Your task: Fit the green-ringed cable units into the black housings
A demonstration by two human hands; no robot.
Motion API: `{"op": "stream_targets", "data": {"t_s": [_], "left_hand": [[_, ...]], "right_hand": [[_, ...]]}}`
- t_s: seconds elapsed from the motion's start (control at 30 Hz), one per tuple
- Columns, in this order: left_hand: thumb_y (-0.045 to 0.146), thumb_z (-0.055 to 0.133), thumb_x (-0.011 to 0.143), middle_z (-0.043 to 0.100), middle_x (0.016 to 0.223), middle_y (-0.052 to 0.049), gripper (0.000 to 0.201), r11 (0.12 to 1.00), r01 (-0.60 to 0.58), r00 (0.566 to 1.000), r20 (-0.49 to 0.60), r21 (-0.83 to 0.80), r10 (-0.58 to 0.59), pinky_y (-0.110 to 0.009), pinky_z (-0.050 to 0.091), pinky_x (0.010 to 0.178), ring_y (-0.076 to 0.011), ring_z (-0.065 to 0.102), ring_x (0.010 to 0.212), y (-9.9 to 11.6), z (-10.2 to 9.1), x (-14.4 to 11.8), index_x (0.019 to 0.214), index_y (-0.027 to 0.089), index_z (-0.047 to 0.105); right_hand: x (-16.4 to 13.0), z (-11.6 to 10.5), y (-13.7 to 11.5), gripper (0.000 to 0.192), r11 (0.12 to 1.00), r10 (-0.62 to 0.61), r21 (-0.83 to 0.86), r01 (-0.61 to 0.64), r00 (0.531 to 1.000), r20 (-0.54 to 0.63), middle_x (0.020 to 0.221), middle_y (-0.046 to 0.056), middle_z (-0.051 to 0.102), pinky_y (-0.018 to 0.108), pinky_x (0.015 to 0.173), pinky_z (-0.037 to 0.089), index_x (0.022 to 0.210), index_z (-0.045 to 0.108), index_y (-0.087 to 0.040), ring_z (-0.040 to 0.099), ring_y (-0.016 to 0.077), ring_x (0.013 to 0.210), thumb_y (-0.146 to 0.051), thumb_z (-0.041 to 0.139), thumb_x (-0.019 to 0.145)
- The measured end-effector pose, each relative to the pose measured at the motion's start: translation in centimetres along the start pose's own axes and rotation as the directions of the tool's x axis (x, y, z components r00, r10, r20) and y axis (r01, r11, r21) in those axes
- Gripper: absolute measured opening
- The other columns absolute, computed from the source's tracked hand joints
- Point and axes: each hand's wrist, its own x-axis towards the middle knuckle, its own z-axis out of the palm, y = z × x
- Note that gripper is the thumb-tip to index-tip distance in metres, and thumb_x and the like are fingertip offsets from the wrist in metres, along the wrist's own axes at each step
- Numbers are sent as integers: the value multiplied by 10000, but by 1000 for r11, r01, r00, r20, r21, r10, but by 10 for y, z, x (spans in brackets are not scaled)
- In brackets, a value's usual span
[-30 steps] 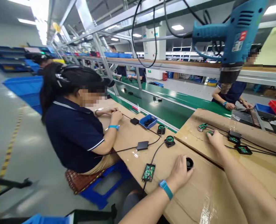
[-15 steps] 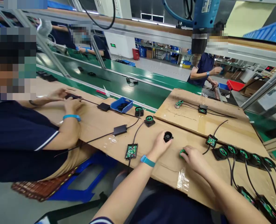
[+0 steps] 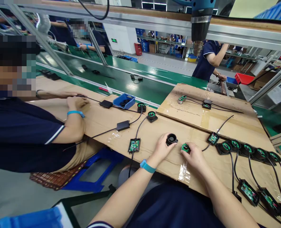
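Now closer together than a moment ago: left hand [image 3: 161,148] cupping black round housing [image 3: 171,139], right hand [image 3: 193,155] pinching green coil disc [image 3: 185,147] brought in at its three o'clock, nearly touching, on cardboard worktop [image 3: 202,123].

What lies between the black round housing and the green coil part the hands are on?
Head view: only bare cardboard separates the black round housing from the green coil part.
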Motion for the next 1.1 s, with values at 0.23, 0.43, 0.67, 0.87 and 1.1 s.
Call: {"op": "stream_targets", "data": {"t_s": [0.23,0.43,0.67,0.87,1.1], "left_hand": [[169,701,815,537,1277,-121,528,989,-148,988,35,4,148,-479,447,1113,-264,526,1249,3,-1,-4,1311,205,523],[120,633,827,532,1285,-146,504,979,-199,979,41,35,198,-476,475,1099,-271,540,1233,-1,4,-9,1316,183,525],[72,594,804,527,1281,-138,518,985,-173,984,54,7,172,-469,483,1092,-257,548,1211,-1,4,-7,1306,185,531],[59,589,773,533,1279,-134,549,986,-163,984,70,21,162,-489,479,1094,-270,546,1218,-3,5,-7,1303,195,538],[138,649,808,556,1262,-119,496,990,-138,988,66,-20,139,-470,485,1085,-268,556,1211,-1,1,-5,1290,207,556]], "right_hand": [[13,-4,-29,421,948,-108,255,190,947,-303,1138,122,694,411,904,565,1239,619,-180,672,249,996,-403,672,887],[19,17,-41,465,953,-188,186,240,947,-259,1213,125,665,438,961,545,1315,553,-191,651,263,1079,-314,671,883],[24,18,-43,321,968,-217,71,240,947,-238,1067,112,646,436,922,526,1144,629,-180,602,270,1010,-298,716,858],[24,20,-50,266,999,-29,-41,21,978,-205,927,96,627,421,857,517,982,652,-189,595,276,922,-408,725,850],[19,19,-37,568,988,-143,42,148,984,-104,1324,167,554,477,1013,487,1344,579,-187,554,308,1189,-388,741,838]]}}
